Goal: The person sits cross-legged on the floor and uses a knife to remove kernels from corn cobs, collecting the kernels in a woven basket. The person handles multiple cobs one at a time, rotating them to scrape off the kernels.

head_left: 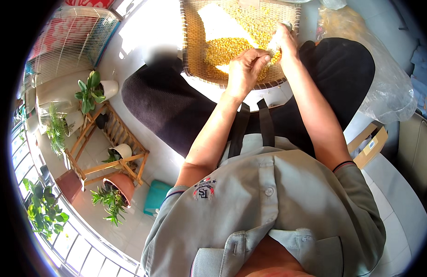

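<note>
A partly shelled corn cob is in my right hand, its lower end showing yellow kernels. My left hand is beside it, thumb and fingers curled together against the cob's side. A rounded greyish end sticks out above the right hand; whether it is part of the cob cannot be told. Both hands are over a rectangular woven basket tray. Loose yellow corn kernels lie across it, thickest in its middle and near part, with glaring sunlight on some.
My bent knees flank the basket tray. A clear plastic bag lies at the right, above an open cardboard box. At the left are a wire cage, a wooden plant stand, potted plants and a teal object.
</note>
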Demonstrator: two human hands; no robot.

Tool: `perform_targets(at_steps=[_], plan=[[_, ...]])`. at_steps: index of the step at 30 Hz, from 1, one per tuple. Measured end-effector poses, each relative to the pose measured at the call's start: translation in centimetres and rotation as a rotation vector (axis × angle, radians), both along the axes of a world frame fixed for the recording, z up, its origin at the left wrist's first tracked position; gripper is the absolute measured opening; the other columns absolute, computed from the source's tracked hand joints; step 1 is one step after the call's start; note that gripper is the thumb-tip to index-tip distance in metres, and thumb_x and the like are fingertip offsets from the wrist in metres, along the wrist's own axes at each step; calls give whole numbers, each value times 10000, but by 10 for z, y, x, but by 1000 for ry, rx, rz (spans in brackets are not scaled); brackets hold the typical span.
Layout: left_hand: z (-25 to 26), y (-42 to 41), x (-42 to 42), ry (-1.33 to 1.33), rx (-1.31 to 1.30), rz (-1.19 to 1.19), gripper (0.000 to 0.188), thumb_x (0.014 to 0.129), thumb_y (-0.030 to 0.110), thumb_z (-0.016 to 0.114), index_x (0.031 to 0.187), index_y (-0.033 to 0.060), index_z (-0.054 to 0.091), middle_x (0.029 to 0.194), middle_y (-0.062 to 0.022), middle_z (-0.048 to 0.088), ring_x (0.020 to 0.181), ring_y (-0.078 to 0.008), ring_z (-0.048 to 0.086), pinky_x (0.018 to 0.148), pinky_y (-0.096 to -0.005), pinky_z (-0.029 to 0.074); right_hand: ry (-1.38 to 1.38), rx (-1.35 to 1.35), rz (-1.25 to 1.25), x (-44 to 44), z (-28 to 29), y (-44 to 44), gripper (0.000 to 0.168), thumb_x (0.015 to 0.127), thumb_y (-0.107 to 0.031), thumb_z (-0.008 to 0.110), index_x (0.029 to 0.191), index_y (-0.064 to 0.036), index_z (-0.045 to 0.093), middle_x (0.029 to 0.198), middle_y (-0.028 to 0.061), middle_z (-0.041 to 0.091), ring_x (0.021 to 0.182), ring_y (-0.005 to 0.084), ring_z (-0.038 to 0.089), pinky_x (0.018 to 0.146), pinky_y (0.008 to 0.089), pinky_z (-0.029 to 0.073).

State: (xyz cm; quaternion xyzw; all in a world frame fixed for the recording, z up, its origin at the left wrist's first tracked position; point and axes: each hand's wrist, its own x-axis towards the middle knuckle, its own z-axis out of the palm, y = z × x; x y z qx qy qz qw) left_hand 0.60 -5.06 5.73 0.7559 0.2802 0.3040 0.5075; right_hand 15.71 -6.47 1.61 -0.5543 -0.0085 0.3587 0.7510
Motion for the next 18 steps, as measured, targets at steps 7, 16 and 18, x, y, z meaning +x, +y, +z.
perform_targets(at_steps=[7, 16, 18], plan=[[2, -9, 10, 166, 357, 110, 107, 842, 140, 586, 813, 38, 602, 723, -95, 623, 604, -169, 599, 585, -288, 479, -59, -73, -103, 0, 3, -5, 236, 849, -170, 520, 634, -82, 476, 508, 32, 491, 392, 135, 488, 370, 278, 405], [-7, 0, 3, -218, -961, 95, 338, 932, 276, 440, 1026, -23, 566, 905, -113, 624, 771, -205, 606, 709, -333, 528, -28, -11, 18, 2, 4, -6, 258, 849, -183, 528, 620, -76, 474, 494, 46, 494, 391, 146, 500, 375, 269, 425], [-12, 8, 0, -271, -1214, 57, 373, 939, 292, 411, 1046, -37, 548, 938, -134, 615, 797, -211, 604, 748, -338, 523, -39, -54, -2, 3, 8, -4, 212, 850, -185, 529, 683, -66, 476, 515, 46, 500, 401, 140, 504, 371, 262, 421]])
